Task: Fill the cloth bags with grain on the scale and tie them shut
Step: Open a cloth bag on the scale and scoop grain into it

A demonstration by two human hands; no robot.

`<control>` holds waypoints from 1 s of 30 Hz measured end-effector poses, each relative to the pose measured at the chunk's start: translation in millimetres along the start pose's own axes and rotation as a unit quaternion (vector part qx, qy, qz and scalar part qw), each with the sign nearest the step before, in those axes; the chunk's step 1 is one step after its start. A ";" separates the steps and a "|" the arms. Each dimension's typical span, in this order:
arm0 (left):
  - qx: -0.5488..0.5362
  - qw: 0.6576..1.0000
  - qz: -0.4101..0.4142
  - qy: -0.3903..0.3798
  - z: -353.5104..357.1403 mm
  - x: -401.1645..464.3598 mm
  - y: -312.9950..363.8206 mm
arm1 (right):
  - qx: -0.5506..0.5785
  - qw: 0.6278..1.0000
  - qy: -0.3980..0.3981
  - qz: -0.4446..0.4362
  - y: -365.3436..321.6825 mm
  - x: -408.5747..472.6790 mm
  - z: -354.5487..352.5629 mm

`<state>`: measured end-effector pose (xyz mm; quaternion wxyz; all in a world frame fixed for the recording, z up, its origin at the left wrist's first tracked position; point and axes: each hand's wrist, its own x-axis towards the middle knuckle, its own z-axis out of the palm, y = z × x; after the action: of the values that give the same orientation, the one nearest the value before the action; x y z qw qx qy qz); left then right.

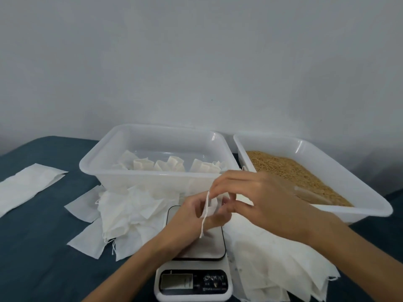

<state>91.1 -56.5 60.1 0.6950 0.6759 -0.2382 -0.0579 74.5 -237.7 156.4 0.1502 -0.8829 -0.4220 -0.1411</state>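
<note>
Holding a small cloth bag (211,207) over the scale (194,258), we pinch it in our left hand (192,216) while our right hand (246,192) grips its top — tying, we judge. Next comes a firm knot — then into the tub (152,175) of finished bags, beside the grain (290,173).

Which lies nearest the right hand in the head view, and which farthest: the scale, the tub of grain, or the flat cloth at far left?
From the right hand:
1. Scale, just below, under both hands.
2. Tub of grain, to its right and behind; close to the scale's rank.
3. Flat cloth, far left on the blue table.
</note>
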 end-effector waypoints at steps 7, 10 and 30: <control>0.007 1.000 0.001 -0.016 0.3 -3.5 5.2 | -0.031 0.999 -0.027 0.011 7.5 6.4 8.2; 0.007 1.000 0.010 -0.017 0.5 -4.1 5.2 | -0.024 0.999 -0.043 0.015 7.2 7.2 9.6; 0.166 0.980 0.055 0.092 4.3 -4.0 -14.8 | -0.050 0.993 -0.075 0.074 -3.5 13.5 16.5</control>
<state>89.4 -60.1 44.6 0.5943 0.7701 -0.2165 0.0833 81.9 -219.8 147.0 0.0837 -0.9263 -0.3577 -0.0835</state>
